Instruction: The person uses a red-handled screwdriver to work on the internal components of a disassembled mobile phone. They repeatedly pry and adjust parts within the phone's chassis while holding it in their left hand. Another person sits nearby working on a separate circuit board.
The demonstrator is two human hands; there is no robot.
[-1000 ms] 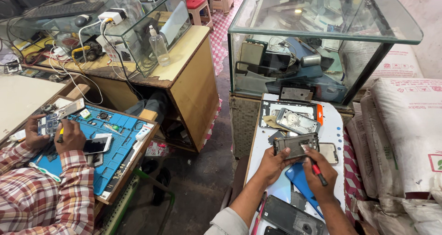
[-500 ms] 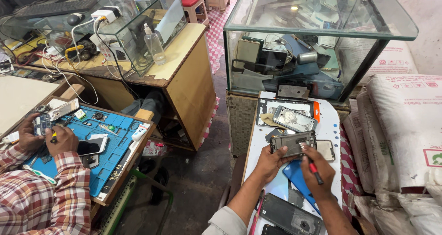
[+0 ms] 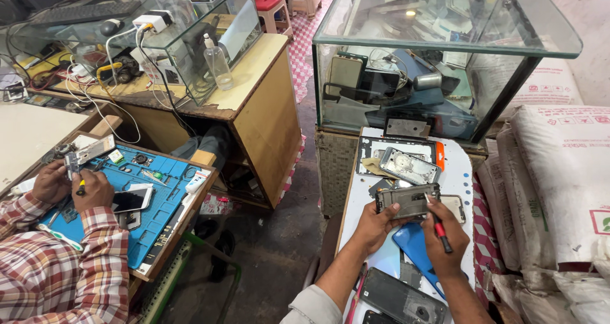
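Head view. Left hand (image 3: pixel 373 225) grips the left end of a phone frame (image 3: pixel 408 201), held flat just above the white tabletop (image 3: pixel 462 178), near right of scene. Right hand (image 3: pixel 445 235) is closed around a red screwdriver (image 3: pixel 438 226), tip at the frame's right edge. Blue back cover (image 3: pixel 413 244) lies on the tabletop just under the hands. Silver open phone (image 3: pixel 410 166) lies just beyond the frame, toward the glass case (image 3: pixel 445 44) at the far end. Dark phone (image 3: pixel 400 298) lies face down at the near edge. White sacks (image 3: pixel 559 184) stacked to the right. At left, well apart, another person in a plaid sleeve (image 3: pixel 57 273) works over a blue mat (image 3: pixel 159 197) with small parts.
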